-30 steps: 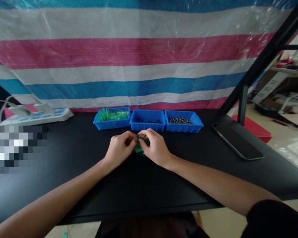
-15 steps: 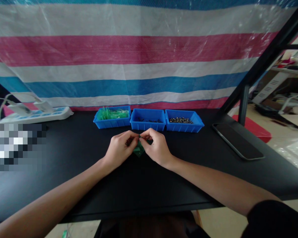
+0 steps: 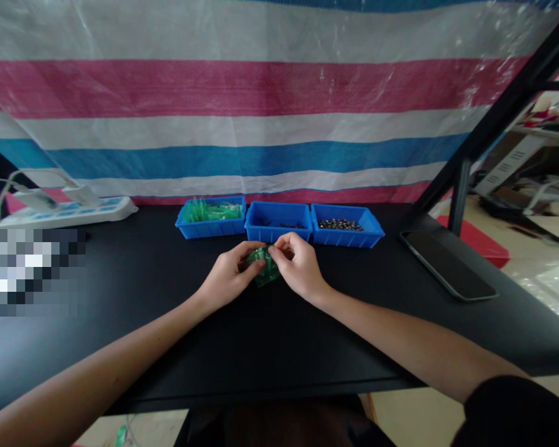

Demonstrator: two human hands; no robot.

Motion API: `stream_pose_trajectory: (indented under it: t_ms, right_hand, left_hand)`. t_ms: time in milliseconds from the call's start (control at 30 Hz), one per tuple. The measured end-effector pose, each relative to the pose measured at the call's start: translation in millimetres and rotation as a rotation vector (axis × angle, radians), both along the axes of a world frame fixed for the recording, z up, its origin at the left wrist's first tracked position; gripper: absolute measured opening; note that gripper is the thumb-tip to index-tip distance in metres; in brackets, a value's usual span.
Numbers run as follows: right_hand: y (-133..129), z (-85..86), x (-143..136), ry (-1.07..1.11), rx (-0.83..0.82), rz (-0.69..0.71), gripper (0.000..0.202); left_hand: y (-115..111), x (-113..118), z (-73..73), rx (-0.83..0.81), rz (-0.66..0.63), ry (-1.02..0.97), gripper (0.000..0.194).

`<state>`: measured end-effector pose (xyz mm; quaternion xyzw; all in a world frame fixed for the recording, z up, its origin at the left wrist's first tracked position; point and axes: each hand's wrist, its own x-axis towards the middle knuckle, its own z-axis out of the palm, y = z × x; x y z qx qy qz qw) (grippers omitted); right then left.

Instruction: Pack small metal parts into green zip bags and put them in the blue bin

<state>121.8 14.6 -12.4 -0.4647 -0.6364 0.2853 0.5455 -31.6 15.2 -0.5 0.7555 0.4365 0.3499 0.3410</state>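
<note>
My left hand [image 3: 228, 274] is closed on a small green plastic piece [image 3: 269, 273], its thumb lying across the front. The piece looks partly see-through, and its finer shape is too small to make out. At its upper right edge, my right hand [image 3: 300, 267] pinches with thumb and forefinger; the fingertips hide whatever is between them. Both hands are above the black table, just in front of three blue bins. The left bin [image 3: 209, 231] holds green plastic pieces, the middle bin [image 3: 279, 233] a few small dark parts, the right bin [image 3: 347, 238] many small shiny metal parts.
On the right of the black table [image 3: 279, 347] lies a phone [image 3: 447, 264]. A white power strip [image 3: 74, 214] with plugs stands at the back left, near a blurred-out object [image 3: 23, 270]. Behind hangs a striped sheet [image 3: 242, 87]; a black frame bar [image 3: 489, 124] slants on the right.
The green piece has been turned so that more of its face shows. My left thumb has spread over it, and my right fingers have shifted slightly right and up along its edge.
</note>
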Motion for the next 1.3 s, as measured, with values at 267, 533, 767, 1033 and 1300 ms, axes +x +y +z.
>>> stream_pose_trajectory:
  t_ms: [267,533,767,1033,1300]
  right_hand:
    - [7.1,-6.9,0.2,0.147,-0.105,0.085,0.023]
    - [-6.7,-1.5,-0.9,-0.3,0.088,0.202,0.026]
    - [-5.9,-0.4,1.6,-0.272,0.19,0.192,0.019]
    - [-4.7,2.1,2.3,-0.233,0.183,0.116,0.012]
    - [-4.6,1.2,-0.1,-0.172,0.1,0.074,0.009]
  left_hand:
    - [6.6,-1.1,-6.5,-0.15,0.126,-0.333,0.026]
    - [3.8,-8.8,4.6,0.167,0.114,0.068,0.027]
    - [-0.1,-7.2,9.4,0.15,0.114,0.158,0.026]
    - [-2.8,-1.0,-1.4,-0.206,0.055,-0.232,0.04]
    - [-9.7,4.0,6.9,-0.059,0.0,-0.077,0.031]
